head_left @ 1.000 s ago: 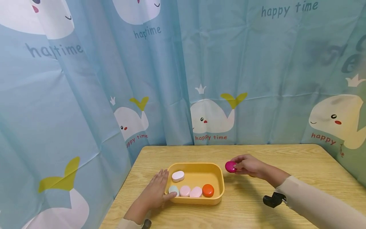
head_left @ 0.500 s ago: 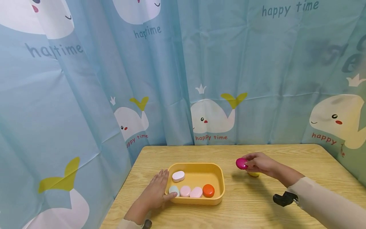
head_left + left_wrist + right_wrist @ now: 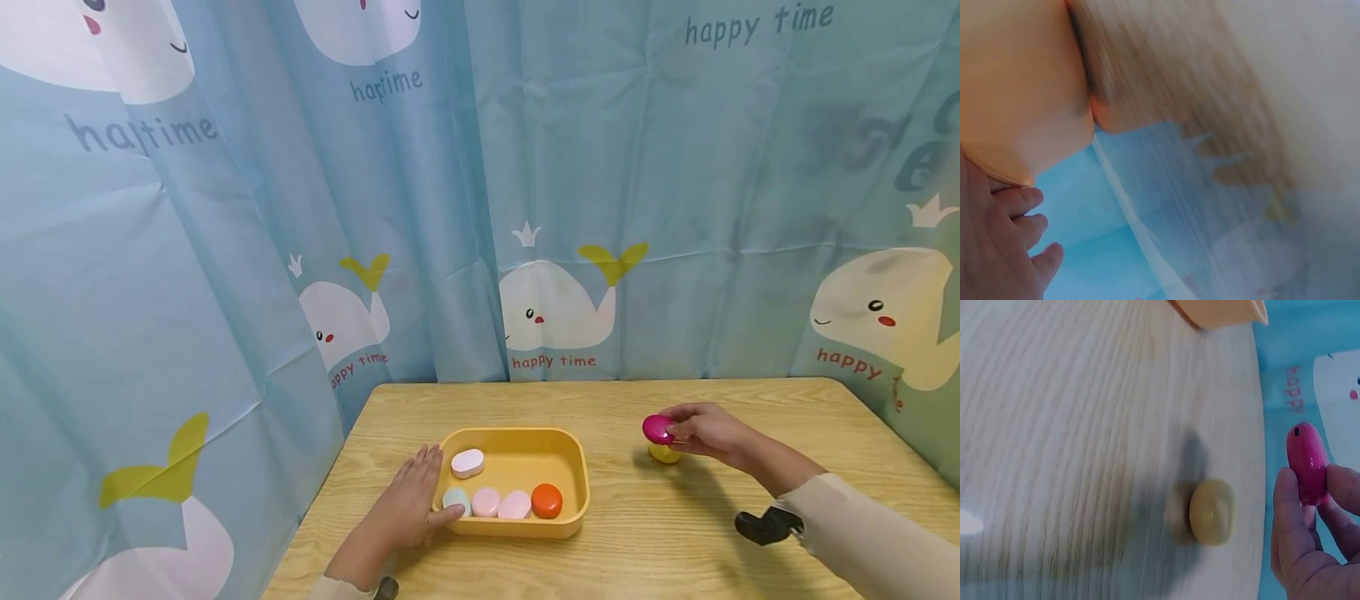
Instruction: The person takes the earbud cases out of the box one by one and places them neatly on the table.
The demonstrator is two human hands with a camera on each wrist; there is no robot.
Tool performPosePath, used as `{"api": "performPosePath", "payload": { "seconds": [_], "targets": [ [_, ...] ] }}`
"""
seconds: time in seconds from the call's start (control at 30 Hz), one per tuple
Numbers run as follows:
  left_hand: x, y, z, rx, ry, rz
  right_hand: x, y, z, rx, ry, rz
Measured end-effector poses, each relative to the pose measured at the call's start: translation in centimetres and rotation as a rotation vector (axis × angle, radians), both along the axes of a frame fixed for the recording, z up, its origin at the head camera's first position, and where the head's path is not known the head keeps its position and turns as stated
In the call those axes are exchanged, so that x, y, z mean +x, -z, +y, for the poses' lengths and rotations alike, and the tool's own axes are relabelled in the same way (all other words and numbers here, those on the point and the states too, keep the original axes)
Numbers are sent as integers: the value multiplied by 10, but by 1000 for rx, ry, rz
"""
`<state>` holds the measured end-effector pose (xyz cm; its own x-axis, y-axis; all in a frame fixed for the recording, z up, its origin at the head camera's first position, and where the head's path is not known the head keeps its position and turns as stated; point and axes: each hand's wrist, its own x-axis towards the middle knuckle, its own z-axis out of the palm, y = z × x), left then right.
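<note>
My right hand (image 3: 708, 432) pinches a glossy magenta disc (image 3: 657, 429) between thumb and fingers. In the right wrist view a small dark slot shows near the end of the magenta disc (image 3: 1307, 462). Just below it in the head view, a rounded yellow piece (image 3: 664, 454) stands on the table, partly covered by the disc. The right wrist view shows the yellow piece (image 3: 1212, 512) apart from the fingers. My left hand (image 3: 408, 500) rests along the left side of a yellow tray (image 3: 517, 527), fingers straight, thumb at its near rim.
Inside the tray lie a white oval piece (image 3: 467, 463), a pale blue one (image 3: 456, 501), two pink ones (image 3: 486, 502) and an orange-red one (image 3: 547, 501). A blue whale-print curtain (image 3: 435, 208) hangs behind the wooden table (image 3: 622, 542).
My right hand has moved right with the magenta disc, away from the tray to over the yellow piece, which has come into view. The left hand and tray have stayed put.
</note>
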<state>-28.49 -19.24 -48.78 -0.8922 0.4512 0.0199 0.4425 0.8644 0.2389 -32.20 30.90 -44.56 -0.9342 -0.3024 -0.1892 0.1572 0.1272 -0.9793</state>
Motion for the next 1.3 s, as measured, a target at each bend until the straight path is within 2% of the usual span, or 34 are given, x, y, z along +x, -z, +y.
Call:
{"api": "performPosePath", "payload": {
  "seconds": [0.23,0.53,0.77,1.3],
  "targets": [
    [1,0,0,6,4,-1,-3,9,23,4,51,4],
    [1,0,1,5,3,4,-2,17,48,-1,62,-7],
    [-1,2,0,5,-3,-1,2,21,56,34,83,-7],
    [-3,3,0,-9,-6,0,6,40,69,14,131,-37]
  ]
}}
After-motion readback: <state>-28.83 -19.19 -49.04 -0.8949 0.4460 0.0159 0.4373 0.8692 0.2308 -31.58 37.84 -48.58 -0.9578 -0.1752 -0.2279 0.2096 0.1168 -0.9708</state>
